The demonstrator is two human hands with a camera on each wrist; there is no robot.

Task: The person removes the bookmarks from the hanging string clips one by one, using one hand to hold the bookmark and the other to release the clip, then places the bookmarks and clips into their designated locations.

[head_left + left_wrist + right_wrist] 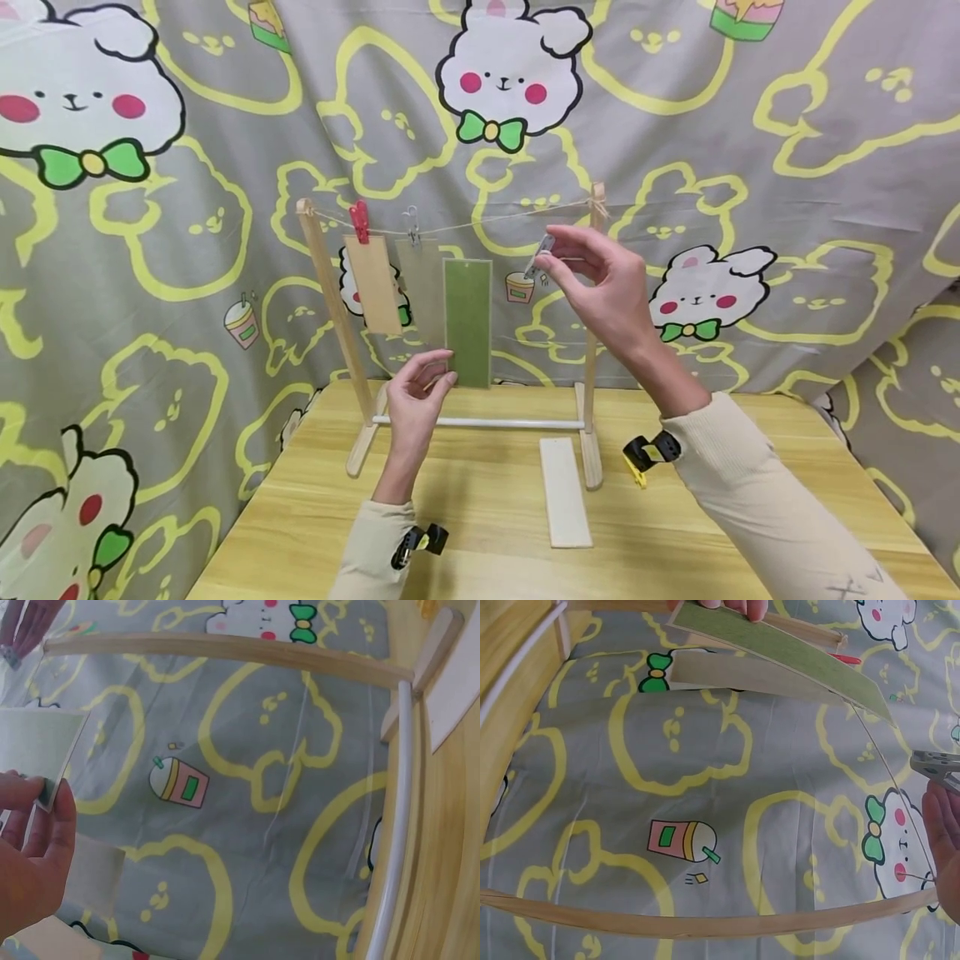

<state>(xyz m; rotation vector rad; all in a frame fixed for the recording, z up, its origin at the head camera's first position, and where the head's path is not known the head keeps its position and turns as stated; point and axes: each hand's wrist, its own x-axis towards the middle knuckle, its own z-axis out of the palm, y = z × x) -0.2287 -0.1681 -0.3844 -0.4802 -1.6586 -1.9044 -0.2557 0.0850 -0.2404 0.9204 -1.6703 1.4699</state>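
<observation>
Right of two hanging beige rectangular panels (pixel 378 287), your left hand (pixel 412 404) pinches the lower left edge of an upright green rectangular panel (pixel 468 325), pale-edged, holed near its top; a small grey clip (pixel 541 254) is pinched in your right hand (pixel 618 292).

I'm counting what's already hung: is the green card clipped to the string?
No, the left hand holds the green card below the string, while a gray clip is in the right hand.
</observation>
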